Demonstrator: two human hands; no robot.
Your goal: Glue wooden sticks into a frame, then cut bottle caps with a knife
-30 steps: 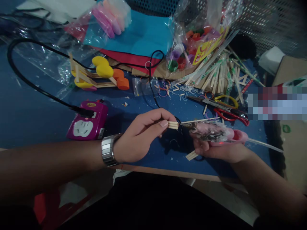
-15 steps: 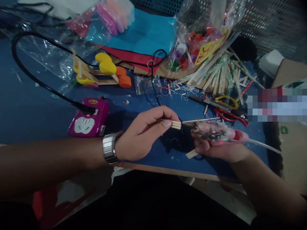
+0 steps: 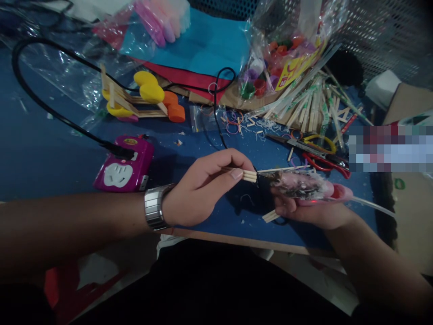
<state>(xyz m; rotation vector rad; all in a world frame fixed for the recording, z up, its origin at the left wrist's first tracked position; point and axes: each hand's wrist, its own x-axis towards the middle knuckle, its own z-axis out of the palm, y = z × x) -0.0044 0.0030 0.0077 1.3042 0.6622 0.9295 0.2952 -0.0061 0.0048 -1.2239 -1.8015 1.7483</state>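
My left hand (image 3: 203, 189), with a silver watch at the wrist, pinches a small bundle of wooden sticks (image 3: 249, 175) between thumb and fingers. My right hand (image 3: 304, 212) is wrapped round a pink hot glue gun (image 3: 301, 186) smeared with dark and whitish residue. The gun's nozzle points left at the ends of the held sticks; whether they touch is unclear. A clear glue stick (image 3: 372, 205) comes out of its back. More joined sticks (image 3: 270, 216) lie just below my right fingers. One thin stick (image 3: 284, 169) lies behind the nozzle.
A purple power socket (image 3: 126, 167) with a black cable stands left. Behind are a stick frame (image 3: 149, 113) with yellow and orange pieces, blue sheets (image 3: 209, 45), and a bag of coloured caps (image 3: 260, 81). Scissors (image 3: 311, 151) and wrapped sticks (image 3: 307, 106) lie at right.
The bundle in my left hand has shifted very slightly to the right. Both hands keep their grips, and the glue gun is almost unmoved.
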